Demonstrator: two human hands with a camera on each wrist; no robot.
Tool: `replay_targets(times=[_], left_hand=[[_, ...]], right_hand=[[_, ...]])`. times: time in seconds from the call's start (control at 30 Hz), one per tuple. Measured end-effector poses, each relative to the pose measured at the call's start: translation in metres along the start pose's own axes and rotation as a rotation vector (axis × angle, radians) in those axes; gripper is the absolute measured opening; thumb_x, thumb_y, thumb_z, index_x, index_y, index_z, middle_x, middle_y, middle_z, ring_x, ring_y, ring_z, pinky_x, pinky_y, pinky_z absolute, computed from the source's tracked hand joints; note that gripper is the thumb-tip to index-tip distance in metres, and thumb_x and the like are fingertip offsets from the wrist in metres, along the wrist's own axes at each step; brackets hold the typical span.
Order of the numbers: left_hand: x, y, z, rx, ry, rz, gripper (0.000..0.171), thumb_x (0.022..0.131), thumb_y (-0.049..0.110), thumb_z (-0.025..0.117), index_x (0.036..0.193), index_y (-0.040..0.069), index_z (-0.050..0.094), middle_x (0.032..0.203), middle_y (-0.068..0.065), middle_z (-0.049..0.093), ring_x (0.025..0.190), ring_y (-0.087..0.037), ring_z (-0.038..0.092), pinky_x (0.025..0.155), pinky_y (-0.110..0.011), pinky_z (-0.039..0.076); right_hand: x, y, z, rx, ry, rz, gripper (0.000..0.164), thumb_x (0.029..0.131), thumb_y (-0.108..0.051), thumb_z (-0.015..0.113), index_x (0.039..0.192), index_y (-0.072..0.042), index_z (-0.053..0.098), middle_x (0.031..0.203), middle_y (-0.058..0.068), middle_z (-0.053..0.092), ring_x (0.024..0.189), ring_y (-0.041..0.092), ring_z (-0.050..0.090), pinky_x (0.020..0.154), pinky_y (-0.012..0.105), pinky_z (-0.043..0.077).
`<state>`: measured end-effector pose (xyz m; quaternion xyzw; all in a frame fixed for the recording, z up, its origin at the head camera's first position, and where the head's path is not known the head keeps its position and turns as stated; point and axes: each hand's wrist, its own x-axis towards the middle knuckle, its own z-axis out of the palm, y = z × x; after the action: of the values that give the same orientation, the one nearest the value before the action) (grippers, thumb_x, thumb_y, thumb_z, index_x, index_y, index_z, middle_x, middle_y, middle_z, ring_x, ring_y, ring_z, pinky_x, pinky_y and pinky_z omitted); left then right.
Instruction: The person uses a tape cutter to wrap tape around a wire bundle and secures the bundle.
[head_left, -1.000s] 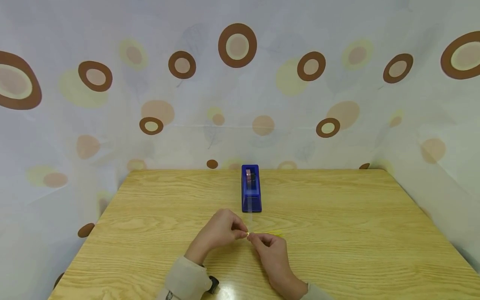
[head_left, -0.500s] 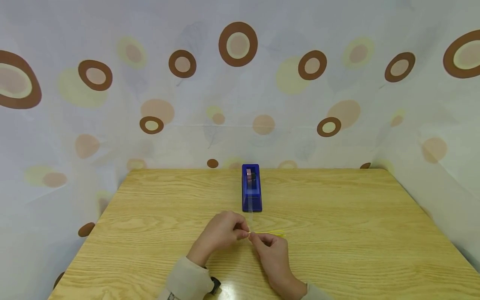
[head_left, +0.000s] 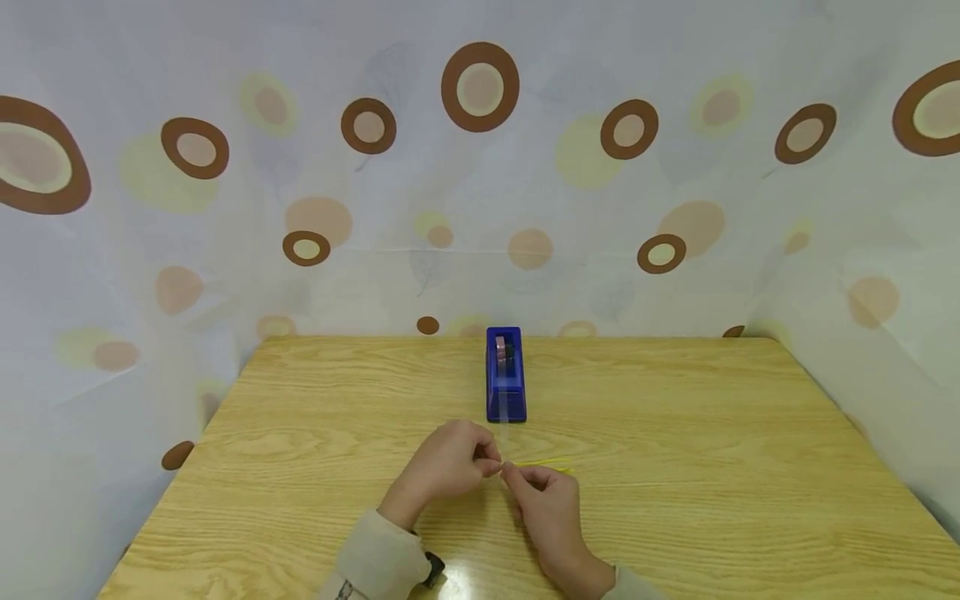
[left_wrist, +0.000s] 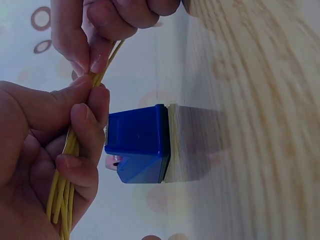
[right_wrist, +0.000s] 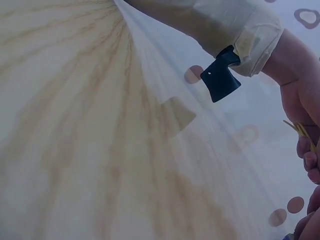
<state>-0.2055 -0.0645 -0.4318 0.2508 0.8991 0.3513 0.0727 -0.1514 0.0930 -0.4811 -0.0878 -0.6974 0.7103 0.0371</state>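
A bundle of thin yellow cords (left_wrist: 64,195) runs between both hands, low over the front middle of the table. In the left wrist view my left hand (head_left: 448,460) curls round the cords, pinching them between thumb and index finger. Right beside those fingertips, my right hand (head_left: 551,510) pinches the same bundle. Yellow strands (head_left: 547,461) stick out past its fingers in the head view. A blue tape dispenser (head_left: 506,400) stands just beyond the hands with a roll in it. From its front a pale, see-through strip (head_left: 504,430) reaches down toward the fingertips.
The wood-grain table (head_left: 697,467) ends at a white sheet (head_left: 525,167) printed with circles, which rises behind it and at both sides. A black device (right_wrist: 220,77) is strapped at the left wrist, below a beige sleeve (head_left: 381,554).
Both hands keep their pinch on the cords, with only slight finger movement. The yellow strands beyond the right hand shift a little. The whole head view drifts slightly.
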Motion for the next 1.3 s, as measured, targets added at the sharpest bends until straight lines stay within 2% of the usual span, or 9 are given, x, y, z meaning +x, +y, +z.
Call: replay_targets(times=[0.13, 0.3, 0.47, 0.73, 0.87, 1.17, 1.3], left_hand=[[0.0011, -0.0013, -0.0013, -0.029, -0.01, 0.0, 0.017, 0.09, 0.011, 0.073, 0.074, 0.016, 0.072, 0.071, 0.013, 0.06, 0.06, -0.006, 0.051, 0.057, -0.024, 0.044], [0.0008, -0.0024, -0.0047, -0.098, -0.02, 0.016, 0.015, 0.092, 0.007, 0.07, 0.077, 0.01, 0.072, 0.07, 0.01, 0.061, 0.061, -0.006, 0.051, 0.057, -0.023, 0.043], [0.0004, -0.0011, -0.0062, -0.142, -0.032, 0.029, 0.014, 0.091, 0.005, 0.07, 0.077, 0.007, 0.072, 0.069, 0.008, 0.061, 0.061, -0.007, 0.05, 0.056, -0.024, 0.043], [-0.0001, 0.0009, -0.006, -0.127, -0.023, 0.028, 0.012, 0.089, 0.007, 0.072, 0.077, 0.009, 0.074, 0.069, 0.009, 0.061, 0.061, -0.007, 0.051, 0.056, -0.025, 0.044], [-0.0001, 0.0019, -0.0052, -0.122, -0.018, 0.025, 0.012, 0.089, 0.009, 0.073, 0.077, 0.01, 0.074, 0.07, 0.01, 0.061, 0.062, -0.007, 0.051, 0.056, -0.024, 0.043], [-0.0005, 0.0035, -0.0041, -0.115, 0.008, 0.018, 0.013, 0.088, 0.015, 0.076, 0.075, 0.015, 0.075, 0.07, 0.012, 0.062, 0.062, -0.006, 0.049, 0.055, -0.024, 0.041], [-0.0004, 0.0027, -0.0034, -0.117, 0.017, 0.021, 0.013, 0.088, 0.012, 0.076, 0.075, 0.013, 0.075, 0.068, 0.011, 0.062, 0.06, -0.006, 0.049, 0.053, -0.023, 0.04]], right_hand=[[0.0004, -0.0006, -0.0011, 0.005, -0.004, -0.015, 0.029, 0.088, -0.018, 0.077, 0.083, 0.01, 0.073, 0.063, 0.008, 0.064, 0.043, 0.008, 0.048, 0.044, 0.017, 0.04], [0.0007, 0.0, -0.0002, -0.007, -0.004, -0.041, 0.039, 0.087, -0.027, 0.078, 0.077, 0.01, 0.072, 0.049, 0.003, 0.052, 0.04, 0.008, 0.047, 0.041, 0.017, 0.034], [0.0008, 0.0003, -0.0011, -0.013, -0.013, -0.02, 0.037, 0.089, -0.027, 0.076, 0.085, 0.01, 0.074, 0.055, 0.004, 0.057, 0.044, 0.008, 0.052, 0.046, 0.018, 0.044], [0.0011, 0.0008, -0.003, 0.013, -0.042, -0.002, 0.032, 0.092, -0.021, 0.072, 0.092, 0.011, 0.072, 0.065, 0.009, 0.063, 0.051, 0.01, 0.061, 0.052, 0.022, 0.052], [-0.0005, 0.0003, -0.0039, 0.024, -0.044, -0.008, 0.033, 0.092, -0.02, 0.072, 0.09, 0.014, 0.07, 0.066, 0.01, 0.063, 0.053, 0.011, 0.062, 0.053, 0.022, 0.052], [-0.0019, 0.0018, -0.0039, 0.032, -0.074, -0.084, 0.03, 0.094, -0.016, 0.07, 0.094, 0.014, 0.07, 0.065, 0.01, 0.064, 0.054, 0.012, 0.06, 0.049, 0.02, 0.047], [-0.0026, 0.0027, -0.0029, 0.052, -0.076, -0.085, 0.027, 0.094, -0.013, 0.07, 0.096, 0.014, 0.07, 0.066, 0.009, 0.064, 0.054, 0.011, 0.059, 0.048, 0.019, 0.045]])
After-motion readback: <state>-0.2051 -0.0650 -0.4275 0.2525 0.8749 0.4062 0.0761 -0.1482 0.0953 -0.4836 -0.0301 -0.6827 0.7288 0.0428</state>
